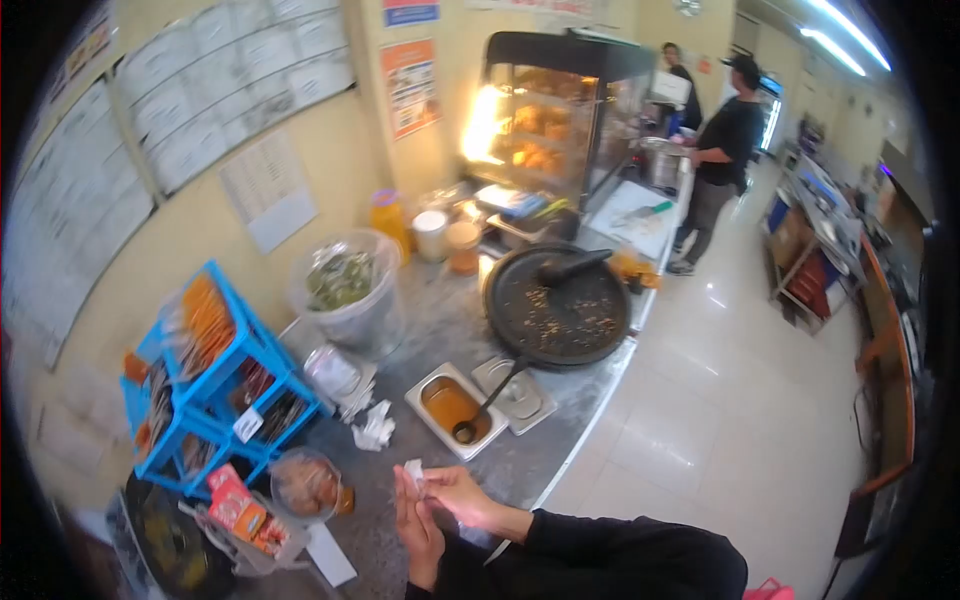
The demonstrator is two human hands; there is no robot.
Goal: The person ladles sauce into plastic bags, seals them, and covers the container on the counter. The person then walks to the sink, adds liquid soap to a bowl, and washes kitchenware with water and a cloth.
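Note:
Low in the view, my two hands meet over the counter's front part. My right hand (465, 498) pinches a small piece of white tissue (414, 469). Beside it, my left hand (418, 528) has its fingers stretched upward, their tips touching the tissue. Just beyond is a steel tray (418, 393) of orange-brown sauce, with a black ladle (490, 398) resting in it. A crumpled white tissue (375, 428) lies to the left of the tray, near a pack of tissues (338, 378).
A large dark stone mortar (540, 330) with a pestle (575, 265) stands at the counter's right edge. Blue baskets (200, 400), a clear leaf tub (350, 320) and a plastic food container (300, 487) are left. Two people (730, 130) stand beyond a lit display cabinet (545, 120).

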